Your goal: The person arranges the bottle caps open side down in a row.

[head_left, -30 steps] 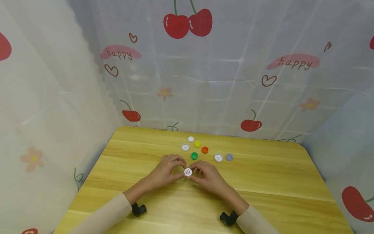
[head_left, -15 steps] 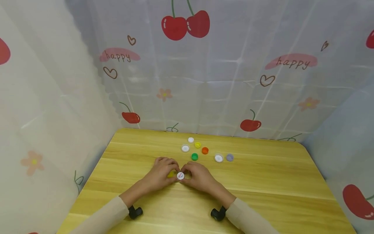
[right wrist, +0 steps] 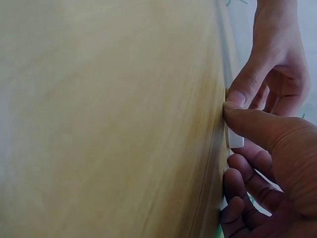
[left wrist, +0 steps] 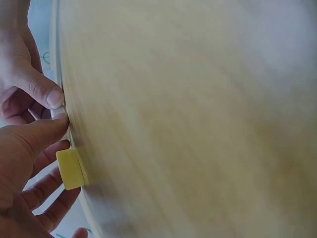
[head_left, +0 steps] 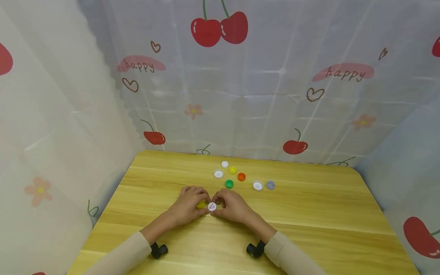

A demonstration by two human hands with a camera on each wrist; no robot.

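A small round white cap point(head_left: 212, 206) with a red and dark print on top lies between both hands, low at the tabletop. My left hand point(head_left: 188, 204) pinches its left side with thumb and forefinger. From the right, the thumb and forefinger of my right hand point(head_left: 234, 205) pinch it too. In the right wrist view the white edge of the cap point(right wrist: 236, 139) shows under the thumb. A yellow cap point(left wrist: 70, 169) stands by the left hand's curved fingers in the left wrist view; the left hand partly hides it in the head view.
Beyond the hands lie a green cap point(head_left: 229, 184), an orange cap point(head_left: 241, 177), a yellow cap point(head_left: 233, 170), several white ones and a pale purple cap point(head_left: 270, 185). The wooden table point(head_left: 309, 214) is bordered by a cherry-printed curtain point(head_left: 240, 99).
Both hands have shifted left and slightly toward the person with the white cap, mostly in the first half second. The yellow cap by the left hand now shows more. The far caps stay put.
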